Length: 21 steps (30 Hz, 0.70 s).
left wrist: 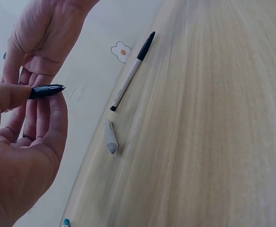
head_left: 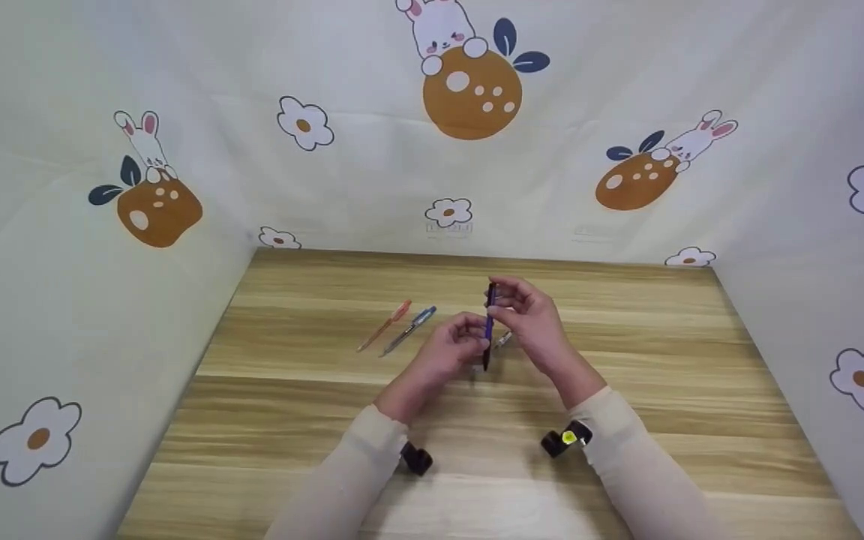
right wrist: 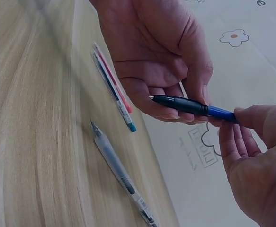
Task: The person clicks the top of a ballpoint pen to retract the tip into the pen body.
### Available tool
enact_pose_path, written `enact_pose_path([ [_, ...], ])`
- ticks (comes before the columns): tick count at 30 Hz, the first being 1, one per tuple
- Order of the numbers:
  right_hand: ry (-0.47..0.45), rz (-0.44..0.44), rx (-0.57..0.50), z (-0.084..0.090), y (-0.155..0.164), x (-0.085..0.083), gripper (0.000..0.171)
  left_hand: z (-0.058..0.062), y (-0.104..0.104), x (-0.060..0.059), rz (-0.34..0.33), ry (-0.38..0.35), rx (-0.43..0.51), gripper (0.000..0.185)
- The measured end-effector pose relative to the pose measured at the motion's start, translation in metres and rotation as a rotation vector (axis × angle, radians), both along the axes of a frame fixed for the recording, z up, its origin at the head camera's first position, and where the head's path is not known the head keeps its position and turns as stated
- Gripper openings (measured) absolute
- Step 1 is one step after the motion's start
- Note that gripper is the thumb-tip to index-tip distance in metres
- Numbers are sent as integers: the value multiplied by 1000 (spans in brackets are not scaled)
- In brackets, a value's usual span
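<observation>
A blue-and-black pen (head_left: 489, 327) is held upright above the table between both hands, its writing tip bare in the right wrist view. My left hand (head_left: 448, 346) pinches the dark lower part of the pen between thumb and fingers. Around its upper part, my right hand (head_left: 533, 321) grips with thumb and fingertips. Below the hands lies a clear pen (right wrist: 119, 165), partly covered by the right hand in the head view. A white pen with a black end (left wrist: 133, 71) shows on the table in the left wrist view.
To the left of the hands, a red pen (head_left: 385, 327) and a clear pen with a blue end (head_left: 409, 331) lie side by side on the wooden table (head_left: 267, 420). Patterned cloth (head_left: 372, 180) hangs round the back and sides.
</observation>
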State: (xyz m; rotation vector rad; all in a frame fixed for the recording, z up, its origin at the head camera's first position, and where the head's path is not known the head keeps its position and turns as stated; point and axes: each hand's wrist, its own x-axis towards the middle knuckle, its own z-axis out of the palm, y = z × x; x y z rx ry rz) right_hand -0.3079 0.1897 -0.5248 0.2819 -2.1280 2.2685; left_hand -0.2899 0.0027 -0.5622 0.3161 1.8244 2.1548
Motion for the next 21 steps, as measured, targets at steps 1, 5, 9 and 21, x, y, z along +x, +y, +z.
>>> enact_pose_path([
  [1, -3, 0, -3, 1, 0, 0, 52, 0, 0, 0, -1, 0, 3, 32],
  [5, -16, -2, -5, 3, 0, 0, 50, 1, 0, 0, -8, 10, 20, 32],
  [9, -22, -2, 13, 4, 2, 0, 51, 3, 1, 1, -19, 15, 46, 32],
  [21, -4, 5, 29, 4, 4, 0, 51, 3, 1, -1, -45, 13, 68, 31],
])
